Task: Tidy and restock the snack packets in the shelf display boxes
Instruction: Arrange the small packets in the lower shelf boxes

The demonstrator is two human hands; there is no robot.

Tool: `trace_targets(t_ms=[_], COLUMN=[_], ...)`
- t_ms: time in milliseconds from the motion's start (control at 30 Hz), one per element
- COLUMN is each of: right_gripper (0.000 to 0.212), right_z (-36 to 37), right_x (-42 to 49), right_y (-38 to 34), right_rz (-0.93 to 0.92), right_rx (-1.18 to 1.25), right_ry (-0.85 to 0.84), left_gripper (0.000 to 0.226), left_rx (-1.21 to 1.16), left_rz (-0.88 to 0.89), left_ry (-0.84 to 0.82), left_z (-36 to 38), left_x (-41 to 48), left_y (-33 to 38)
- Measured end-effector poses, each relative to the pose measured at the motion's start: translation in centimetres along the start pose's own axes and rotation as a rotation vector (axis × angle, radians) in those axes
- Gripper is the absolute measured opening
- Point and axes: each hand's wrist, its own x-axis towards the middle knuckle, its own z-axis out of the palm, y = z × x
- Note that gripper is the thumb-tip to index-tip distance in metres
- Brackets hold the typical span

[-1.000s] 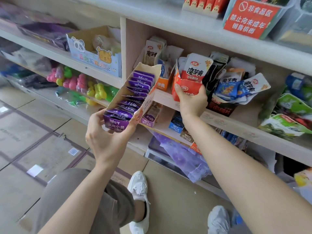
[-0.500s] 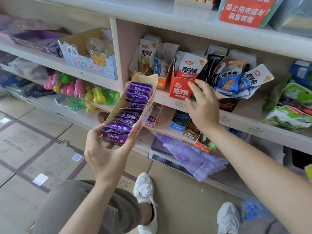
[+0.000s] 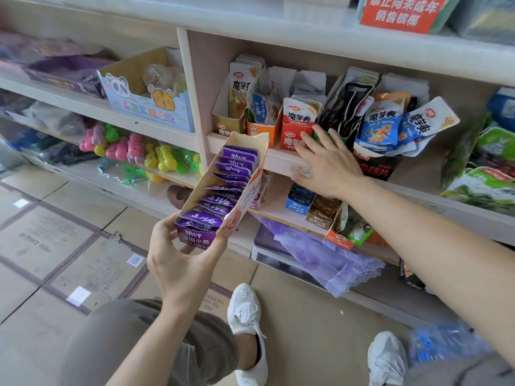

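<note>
Shop shelving, middle tier: snack boxes in a row, one box held off the shelf [image 3: 278, 160].
Observed: left hand [image 3: 178, 263] grips the near end of a long display box [image 3: 252, 188], tilted, in front of the shelf edge; purple packets [image 3: 228, 169] filed inside. Right hand [image 3: 330, 167]: fingers straight and spread, holding nothing, at the shelf lip just beside the red box [image 3: 292, 136]; contact not resolvable. Cartons [image 3: 55, 246] on floor, left.

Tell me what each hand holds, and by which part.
The left hand grips the box of purple packets by its near end, fingers round its sides. The right hand holds nothing, spread open at the shelf.
</note>
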Motion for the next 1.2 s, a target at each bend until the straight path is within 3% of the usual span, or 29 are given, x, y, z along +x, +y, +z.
trace_targets(t_ms=[133,200,300,400,567,867,1033,1200], right_gripper=[0.029,0.013,0.017,0.032,0.031,0.063,0.064,0.074], right_z=[0.7,1.5,3.8,6.1,9.4,15.2,16.7,18.0], right_x=[-4.8,-8.1,-11.3,-12.0,-11.4,-8.0,-6.0,-4.9], right_y=[-2.9,-5.6,-9.3,-10.6,-10.1,-9.2,-7.6,-6.7], right_rz=[0.072,0.229,0.321,0.366,0.495,0.484,0.476,0.413], right_rx=[0.567,0.939,1.324,1.531,1.716,1.682,1.150,0.836], right_ry=[0.411,0.296,0.003,-0.085,-0.156,-0.211,-0.115,-0.209], left_gripper=[0.068,0.067,0.065,0.066,0.069,0.066,0.063,0.060], left_rx=[0.016,0.055,0.150,0.205,0.233,0.216,0.194,0.171], left_rz=[-0.055,-0.081,-0.110,-0.154,-0.209,-0.310,-0.320,-0.322], left_ry=[-0.023,-0.051,-0.084,-0.122,-0.183,-0.156,-0.142,-0.107], left_z=[-0.4,-0.5,-0.1,1.4,5.0,11.7,14.6,16.4], left_x=[-1.2,-2.3,-4.2,-5.5,-5.9,-6.1,-4.7,-4.2], left_y=[-1.0,-1.6,-2.5,-3.5,-6.5,-11.0,-12.3,-13.2])
